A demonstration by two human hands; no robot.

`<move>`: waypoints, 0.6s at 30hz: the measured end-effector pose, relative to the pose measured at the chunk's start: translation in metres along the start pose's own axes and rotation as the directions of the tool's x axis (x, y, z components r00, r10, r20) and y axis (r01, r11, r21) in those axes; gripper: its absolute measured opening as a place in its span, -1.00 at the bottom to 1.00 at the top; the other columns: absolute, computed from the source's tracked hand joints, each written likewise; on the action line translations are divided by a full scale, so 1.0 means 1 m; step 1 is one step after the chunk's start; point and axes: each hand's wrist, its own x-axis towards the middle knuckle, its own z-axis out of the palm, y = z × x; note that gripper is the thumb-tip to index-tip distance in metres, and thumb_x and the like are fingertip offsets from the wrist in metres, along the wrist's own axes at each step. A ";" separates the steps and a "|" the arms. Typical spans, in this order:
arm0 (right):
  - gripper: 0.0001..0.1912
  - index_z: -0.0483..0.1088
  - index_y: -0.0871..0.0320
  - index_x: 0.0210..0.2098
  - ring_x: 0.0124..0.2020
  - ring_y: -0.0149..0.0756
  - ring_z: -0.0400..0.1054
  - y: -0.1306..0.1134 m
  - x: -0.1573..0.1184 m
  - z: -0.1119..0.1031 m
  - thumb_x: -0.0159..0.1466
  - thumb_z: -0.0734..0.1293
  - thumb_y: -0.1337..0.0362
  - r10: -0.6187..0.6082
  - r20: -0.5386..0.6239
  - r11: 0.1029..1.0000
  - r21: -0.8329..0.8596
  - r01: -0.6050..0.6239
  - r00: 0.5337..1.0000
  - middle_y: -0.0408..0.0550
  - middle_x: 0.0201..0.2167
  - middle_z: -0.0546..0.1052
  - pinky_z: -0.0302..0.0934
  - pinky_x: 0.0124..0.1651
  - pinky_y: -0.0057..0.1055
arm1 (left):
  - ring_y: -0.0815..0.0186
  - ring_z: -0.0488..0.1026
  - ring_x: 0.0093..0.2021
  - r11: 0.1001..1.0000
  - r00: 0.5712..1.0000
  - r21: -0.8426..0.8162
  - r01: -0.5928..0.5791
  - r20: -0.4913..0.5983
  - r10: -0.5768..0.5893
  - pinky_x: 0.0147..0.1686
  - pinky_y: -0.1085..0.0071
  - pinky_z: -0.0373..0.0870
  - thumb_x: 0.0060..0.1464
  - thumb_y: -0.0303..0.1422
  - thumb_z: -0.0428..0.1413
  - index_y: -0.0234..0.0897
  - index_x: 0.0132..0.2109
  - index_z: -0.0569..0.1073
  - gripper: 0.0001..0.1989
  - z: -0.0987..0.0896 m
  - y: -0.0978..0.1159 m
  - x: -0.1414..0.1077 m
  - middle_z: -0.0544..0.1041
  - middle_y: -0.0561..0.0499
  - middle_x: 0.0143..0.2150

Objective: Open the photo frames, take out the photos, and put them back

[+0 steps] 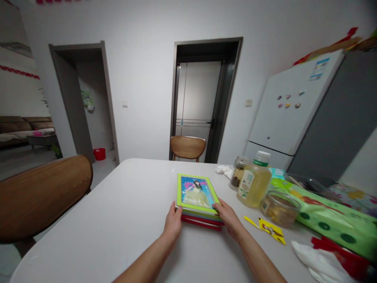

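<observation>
A stack of flat, book-like items is at the middle of the white table, with a lime-green framed picture of a figure in a pale dress on top and red layers beneath. My left hand grips its near left corner, thumb on the upper edge. On the near right corner, my right hand is closed the same way. The fingers under the stack are hidden, and whether its bottom touches the table I cannot tell.
Right of the stack stand a jar, a bottle of yellow liquid and a round container. A torn yellow wrapper, tissues and a green pack lie nearby. Wooden chairs border the table.
</observation>
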 end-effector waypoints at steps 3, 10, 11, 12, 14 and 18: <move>-0.57 0.30 0.16 -0.14 -0.40 -0.35 0.36 -0.007 -0.003 0.031 0.00 0.10 0.25 -0.038 0.030 0.999 0.019 0.038 0.999 -0.12 -0.38 0.50 0.20 -0.41 -0.48 | 0.25 0.22 0.05 0.999 0.991 0.001 0.032 -0.132 -0.031 0.01 0.33 0.11 0.12 -0.29 -0.18 -0.28 0.06 0.15 -0.63 -0.030 -0.007 0.009 0.35 -0.06 0.01; -0.61 0.35 0.16 -0.23 -0.43 -0.33 0.34 -0.030 0.013 0.107 -0.03 0.11 0.27 -0.085 0.119 0.987 0.145 0.067 0.989 -0.15 -0.46 0.50 0.18 -0.40 -0.48 | 0.21 0.25 0.03 0.991 0.945 0.051 0.127 -0.309 -0.105 -0.02 0.35 0.14 0.09 -0.28 -0.11 -0.31 0.03 0.20 -0.63 -0.098 -0.030 0.031 0.35 -0.11 0.01; -0.62 0.36 0.16 -0.24 -0.43 -0.33 0.34 -0.033 0.016 0.114 -0.04 0.12 0.28 -0.086 0.128 0.984 0.165 0.064 0.988 -0.14 -0.46 0.50 0.18 -0.40 -0.48 | 0.20 0.23 0.04 0.989 0.937 0.059 0.139 -0.330 -0.112 -0.01 0.36 0.13 0.09 -0.29 -0.11 -0.33 0.04 0.20 -0.63 -0.103 -0.032 0.033 0.34 -0.13 0.02; -0.63 0.36 0.16 -0.25 -0.43 -0.33 0.34 -0.035 0.018 0.119 -0.04 0.13 0.28 -0.086 0.134 0.981 0.184 0.060 0.987 -0.14 -0.46 0.50 0.18 -0.40 -0.48 | 0.20 0.22 0.05 0.987 0.931 0.065 0.145 -0.345 -0.114 0.00 0.36 0.11 0.09 -0.30 -0.11 -0.33 0.04 0.19 -0.63 -0.106 -0.034 0.035 0.33 -0.14 0.03; -0.63 0.36 0.15 -0.24 -0.43 -0.32 0.34 -0.036 0.022 0.125 -0.04 0.15 0.26 -0.082 0.134 0.973 0.224 0.050 0.988 -0.14 -0.47 0.50 0.18 -0.40 -0.46 | 0.20 0.22 0.05 0.987 0.929 0.074 0.140 -0.355 -0.105 0.00 0.37 0.11 0.09 -0.30 -0.11 -0.33 0.04 0.20 -0.63 -0.111 -0.037 0.037 0.34 -0.13 0.02; -0.60 0.31 0.14 -0.17 -0.44 -0.33 0.34 -0.027 0.024 0.118 0.00 0.15 0.20 -0.063 0.087 0.951 0.308 0.033 0.994 -0.12 -0.48 0.48 0.20 -0.41 -0.45 | 0.23 0.27 0.01 0.994 0.949 0.072 0.077 -0.311 -0.051 -0.04 0.39 0.14 0.07 -0.32 -0.09 -0.32 -0.01 0.26 -0.67 -0.117 -0.039 0.027 0.38 -0.10 -0.03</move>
